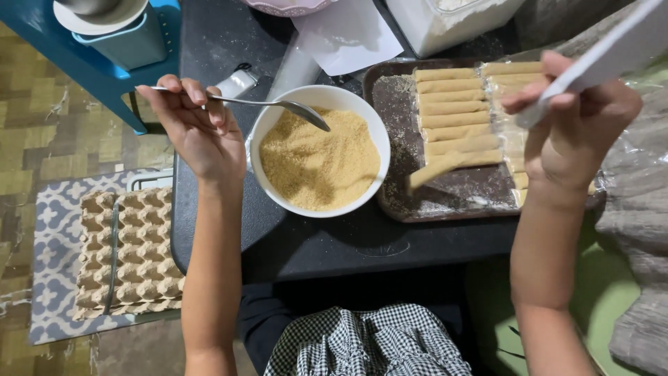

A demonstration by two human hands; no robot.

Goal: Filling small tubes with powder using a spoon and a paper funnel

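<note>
While the left hand [198, 132] pinches one spoon [278, 106] in a narrow grip, handle end at its fingers, the spoon's long axis runs toward 3 o'clock, so its scoop hangs just over the one white bowl [268, 132] of golden crumbs [316, 160]. The right hand [570, 132] is closed on a flat white thing [612, 49], off at the bowl's 3 o'clock. One brown tray [445, 198] on the dark surface [334, 244] holds roughly ten pale rolls [452, 118]. One egg carton [132, 251] sits on the floor at 8.
</note>
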